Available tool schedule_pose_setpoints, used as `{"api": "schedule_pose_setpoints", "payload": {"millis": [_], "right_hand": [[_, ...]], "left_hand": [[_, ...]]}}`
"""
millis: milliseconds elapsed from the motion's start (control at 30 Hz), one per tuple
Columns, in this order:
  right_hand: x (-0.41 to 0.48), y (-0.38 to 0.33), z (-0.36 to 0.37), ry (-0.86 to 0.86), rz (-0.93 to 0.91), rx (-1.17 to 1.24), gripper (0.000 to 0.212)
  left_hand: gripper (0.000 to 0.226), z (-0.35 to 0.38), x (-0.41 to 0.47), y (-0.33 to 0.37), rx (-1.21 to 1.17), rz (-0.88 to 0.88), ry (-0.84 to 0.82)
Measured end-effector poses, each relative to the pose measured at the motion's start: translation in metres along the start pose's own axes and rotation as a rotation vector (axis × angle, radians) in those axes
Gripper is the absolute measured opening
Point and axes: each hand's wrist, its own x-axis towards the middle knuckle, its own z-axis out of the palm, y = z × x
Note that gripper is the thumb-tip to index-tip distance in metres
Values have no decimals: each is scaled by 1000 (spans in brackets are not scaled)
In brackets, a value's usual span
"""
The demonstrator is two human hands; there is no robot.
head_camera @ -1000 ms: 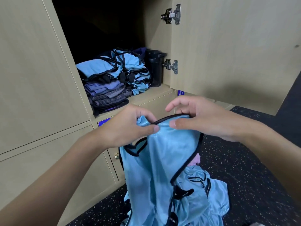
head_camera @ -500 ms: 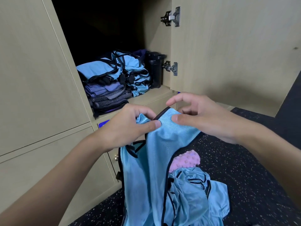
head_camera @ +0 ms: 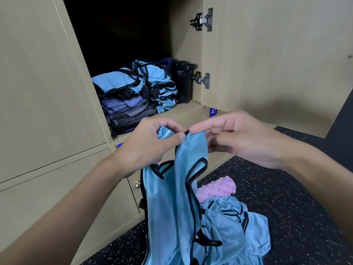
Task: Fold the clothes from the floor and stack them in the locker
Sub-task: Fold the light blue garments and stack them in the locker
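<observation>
A light blue vest with black trim (head_camera: 170,207) hangs in front of me above the floor. My left hand (head_camera: 152,144) pinches the bunched top of it between thumb and fingers. My right hand (head_camera: 246,138) holds the upper end of a shoulder strap right beside the left, index finger over its black edge. The vest's lower part drops out of view at the bottom. More blue vests (head_camera: 240,226) lie crumpled on the floor below. In the open locker (head_camera: 191,109) sit stacks of folded blue, purple and grey clothes (head_camera: 133,96).
The locker door (head_camera: 267,54) stands open to the right. A black bottle (head_camera: 183,81) stands inside by the hinges. A pink knobbly roller (head_camera: 217,188) lies on the dark speckled floor (head_camera: 290,197) behind the pile. Shut locker doors fill the left.
The strap's loop that my right hand held wide has closed up. Both hands now sit close together at the top of the vest, and more of the pink roller shows behind it.
</observation>
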Motion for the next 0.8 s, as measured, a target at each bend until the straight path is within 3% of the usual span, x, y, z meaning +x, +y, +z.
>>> {"api": "schedule_pose_setpoints", "payload": {"millis": [167, 267, 533, 800], "right_hand": [[3, 3, 7, 152, -107, -317, 14], [6, 5, 9, 243, -176, -431, 20], [9, 11, 29, 222, -230, -250, 19], [16, 15, 39, 324, -264, -173, 18]], "left_hand": [[20, 2, 4, 1, -199, -13, 82], [19, 3, 2, 2, -189, 15, 50], [21, 7, 2, 7, -150, 133, 275], [7, 9, -3, 15, -195, 143, 246]]}}
